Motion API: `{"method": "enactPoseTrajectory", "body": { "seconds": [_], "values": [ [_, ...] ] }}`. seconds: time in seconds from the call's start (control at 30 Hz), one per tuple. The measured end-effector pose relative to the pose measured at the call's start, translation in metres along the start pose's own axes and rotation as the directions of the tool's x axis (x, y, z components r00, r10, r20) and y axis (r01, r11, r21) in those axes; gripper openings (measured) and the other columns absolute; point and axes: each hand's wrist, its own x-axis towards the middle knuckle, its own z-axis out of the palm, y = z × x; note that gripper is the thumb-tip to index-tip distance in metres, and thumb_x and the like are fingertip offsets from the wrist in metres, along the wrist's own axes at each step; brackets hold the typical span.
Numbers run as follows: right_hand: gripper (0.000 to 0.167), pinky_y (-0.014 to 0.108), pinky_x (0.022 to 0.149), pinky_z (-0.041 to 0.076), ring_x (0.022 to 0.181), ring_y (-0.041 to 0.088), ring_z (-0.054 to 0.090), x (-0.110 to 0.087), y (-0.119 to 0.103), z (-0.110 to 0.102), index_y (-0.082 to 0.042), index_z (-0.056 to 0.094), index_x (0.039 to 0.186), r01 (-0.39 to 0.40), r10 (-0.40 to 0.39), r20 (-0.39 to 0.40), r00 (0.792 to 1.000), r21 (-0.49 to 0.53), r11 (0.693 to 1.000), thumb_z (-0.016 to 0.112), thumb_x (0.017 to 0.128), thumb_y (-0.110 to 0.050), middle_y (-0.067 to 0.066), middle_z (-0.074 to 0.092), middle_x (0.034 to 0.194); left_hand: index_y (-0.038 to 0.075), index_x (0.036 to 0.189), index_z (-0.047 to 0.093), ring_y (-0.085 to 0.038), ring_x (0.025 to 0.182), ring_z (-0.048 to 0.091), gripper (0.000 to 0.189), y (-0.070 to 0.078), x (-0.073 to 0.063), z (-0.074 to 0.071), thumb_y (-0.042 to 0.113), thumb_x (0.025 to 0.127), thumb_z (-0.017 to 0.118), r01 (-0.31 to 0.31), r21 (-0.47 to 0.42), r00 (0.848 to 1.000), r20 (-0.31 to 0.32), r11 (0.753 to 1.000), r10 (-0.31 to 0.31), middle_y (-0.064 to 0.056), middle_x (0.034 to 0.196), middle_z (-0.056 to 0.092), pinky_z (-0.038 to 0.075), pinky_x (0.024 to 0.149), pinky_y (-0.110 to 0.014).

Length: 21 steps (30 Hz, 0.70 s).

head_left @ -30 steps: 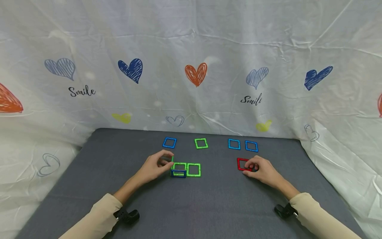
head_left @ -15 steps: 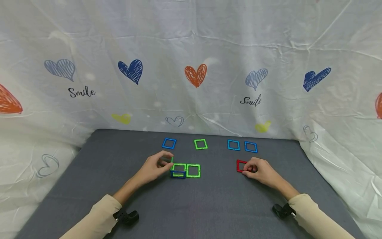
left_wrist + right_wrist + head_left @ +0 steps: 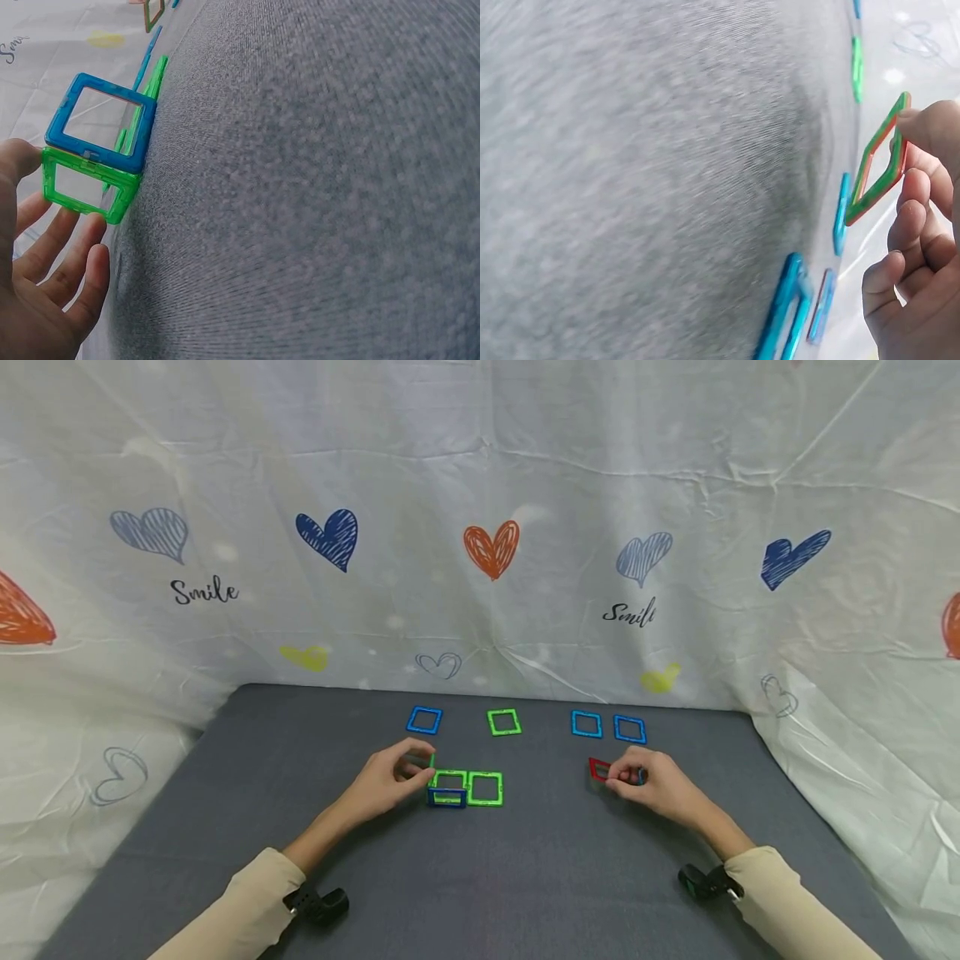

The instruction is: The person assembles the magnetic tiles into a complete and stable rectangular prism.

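While the left hand (image 3: 386, 782) grips a green plastic square frame (image 3: 124, 198), the right hand (image 3: 660, 787) pinches a red plastic square frame (image 3: 592, 768), seemingly for joining, which needs aligned edges.

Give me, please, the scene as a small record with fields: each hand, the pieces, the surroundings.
Left hand: holds the standing green frame
Right hand: pinches the red frame, tilted
Group: two flat green frames side by side, upright blue frame at front of left one
Far row, left to right: blue frame, green frame, two blue frames
Near right hand: another blue frame, mostly hidden in the head view
Surface: dark grey cloth
Backdrop: white sheet with printed hearts
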Motion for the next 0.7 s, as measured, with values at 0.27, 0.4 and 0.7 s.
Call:
{"method": "enactPoseTrajectory", "body": {
  "seconds": [0.27,0.4,0.7],
  "values": [
    [0.008,0.028,0.058,0.045,0.071,0.012,0.052,0.008,-0.007,0.0,-0.015,0.074,0.091,0.039,-0.038,-0.031,0.999,0.037,0.999,0.078,0.092,-0.009,-0.008,0.057,0.083,0.005,0.13,0.062,-0.019,0.096,0.07,0.036,-0.001,-0.001,0.0,0.019,0.099,0.071,0.001,-0.006,1.0,0.002,1.0,-0.001,-0.008,0.125,0.063,0.057,0.077,-0.035],
    [0.007,0.028,0.058,0.045,0.07,0.012,0.052,0.012,-0.012,0.0,-0.013,0.075,0.092,0.042,-0.04,-0.036,0.999,0.068,0.997,0.078,0.092,-0.007,-0.007,0.057,0.083,0.005,0.13,0.062,-0.018,0.096,0.07,0.035,-0.001,-0.001,0.0,0.019,0.099,0.071,0.001,-0.005,1.0,0.001,1.0,-0.001,-0.007,0.126,0.063,0.057,0.077,-0.035],
    [0.018,0.029,0.056,0.043,0.068,0.018,0.051,0.022,-0.017,0.008,-0.011,0.072,0.092,0.068,-0.065,-0.035,0.997,0.096,0.993,0.074,0.09,0.007,0.004,0.059,0.083,0.005,0.13,0.062,-0.018,0.096,0.07,0.036,0.001,0.0,-0.001,0.02,0.099,0.071,0.009,0.003,1.0,0.0,1.0,-0.009,-0.007,0.126,0.063,0.056,0.078,-0.035]
  ]
}}
